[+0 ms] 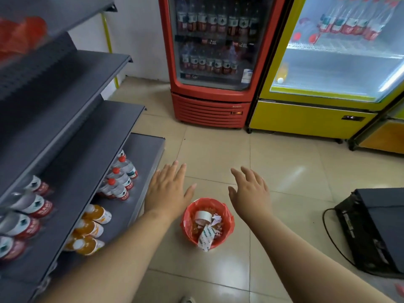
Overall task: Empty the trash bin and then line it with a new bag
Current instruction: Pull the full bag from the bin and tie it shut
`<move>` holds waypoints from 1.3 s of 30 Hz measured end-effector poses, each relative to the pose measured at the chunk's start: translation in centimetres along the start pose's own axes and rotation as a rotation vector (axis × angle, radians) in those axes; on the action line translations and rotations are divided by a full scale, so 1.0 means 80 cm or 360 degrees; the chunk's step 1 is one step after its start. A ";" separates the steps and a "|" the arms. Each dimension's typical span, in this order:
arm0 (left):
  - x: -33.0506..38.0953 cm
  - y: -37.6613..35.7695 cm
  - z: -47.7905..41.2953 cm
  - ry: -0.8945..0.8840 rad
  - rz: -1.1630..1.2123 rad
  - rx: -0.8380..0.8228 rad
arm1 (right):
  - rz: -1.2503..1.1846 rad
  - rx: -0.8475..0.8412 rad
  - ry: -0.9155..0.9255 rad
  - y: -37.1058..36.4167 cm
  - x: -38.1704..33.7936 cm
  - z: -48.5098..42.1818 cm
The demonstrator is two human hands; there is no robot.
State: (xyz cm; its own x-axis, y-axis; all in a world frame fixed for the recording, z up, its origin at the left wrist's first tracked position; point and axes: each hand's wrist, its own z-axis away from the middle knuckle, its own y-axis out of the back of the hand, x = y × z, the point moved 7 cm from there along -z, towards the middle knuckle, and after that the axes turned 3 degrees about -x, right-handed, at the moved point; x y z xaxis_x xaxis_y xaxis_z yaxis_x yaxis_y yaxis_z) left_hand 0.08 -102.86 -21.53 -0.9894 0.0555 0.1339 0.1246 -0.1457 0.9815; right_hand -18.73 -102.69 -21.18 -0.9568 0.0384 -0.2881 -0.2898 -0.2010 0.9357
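A small round trash bin [188, 231] lined with a red plastic bag stands on the tiled floor below my arms. Inside it lie a roll of white tape [203, 217], a white and green wrapper [206, 237] that sticks out over the near rim, and bits of paper. My left hand [168, 190] hovers above and to the left of the bin, palm down, fingers spread, holding nothing. On the other side my right hand [251, 192] is stretched out above and to the right of the bin, also empty with fingers apart. Neither hand touches the bin.
Grey store shelves [140, 154] with water and orange drink bottles stand close on the left. A red drinks cooler [215, 62] and a yellow cooler [323, 84] stand ahead. A black box [371, 230] with a cable sits on the floor at right.
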 end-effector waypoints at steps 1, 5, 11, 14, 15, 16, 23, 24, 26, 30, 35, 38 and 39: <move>0.000 0.001 -0.002 0.0023 -0.0008 0.0016 | 0.0002 0.0003 0.0023 0.001 0.000 -0.006; 0.010 0.011 -0.010 0.0162 -0.0029 0.0077 | 0.0015 -0.0012 0.0182 0.014 0.000 -0.036; 0.043 0.015 0.000 0.0501 0.0001 0.0194 | 0.0029 -0.0067 0.0565 0.039 0.017 -0.066; 0.075 -0.003 0.012 0.0657 -0.0007 0.0198 | 0.0070 -0.0111 0.0730 0.037 0.041 -0.072; 0.085 -0.011 0.015 0.0692 0.0003 0.0195 | 0.0086 -0.0133 0.0768 0.033 0.050 -0.074; 0.094 -0.020 0.018 0.0718 0.0019 0.0190 | 0.0099 -0.0164 0.0792 0.027 0.060 -0.075; 0.122 -0.106 0.030 0.0882 0.0125 0.0102 | 0.0124 -0.0341 0.0801 -0.041 0.121 -0.088; 0.121 -0.121 0.031 0.0908 0.0136 0.0081 | 0.0121 -0.0352 0.0787 -0.055 0.128 -0.091; 0.115 -0.153 0.026 0.0927 0.0122 0.0072 | 0.0125 -0.0342 0.0760 -0.085 0.140 -0.102; 0.090 -0.234 0.013 0.0946 0.0122 0.0001 | 0.0136 -0.0352 0.0715 -0.160 0.161 -0.129; 0.044 -0.339 -0.009 0.0978 0.0130 -0.0013 | 0.0135 -0.0343 0.0686 -0.270 0.186 -0.168; 0.019 -0.398 -0.027 0.0983 0.0165 0.0000 | 0.0091 -0.0363 0.0671 -0.339 0.200 -0.192; 0.010 -0.419 -0.032 0.0993 0.0183 -0.0002 | 0.0075 -0.0364 0.0671 -0.360 0.205 -0.199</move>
State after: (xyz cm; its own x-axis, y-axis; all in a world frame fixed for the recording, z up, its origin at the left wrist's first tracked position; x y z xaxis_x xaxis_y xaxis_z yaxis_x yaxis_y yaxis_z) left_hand -5.06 -100.46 -54.66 -0.8267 -0.5468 0.1327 0.2328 -0.1176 0.9654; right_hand -25.69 -111.86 -56.10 -0.8628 -0.3665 -0.3481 -0.1888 -0.4052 0.8945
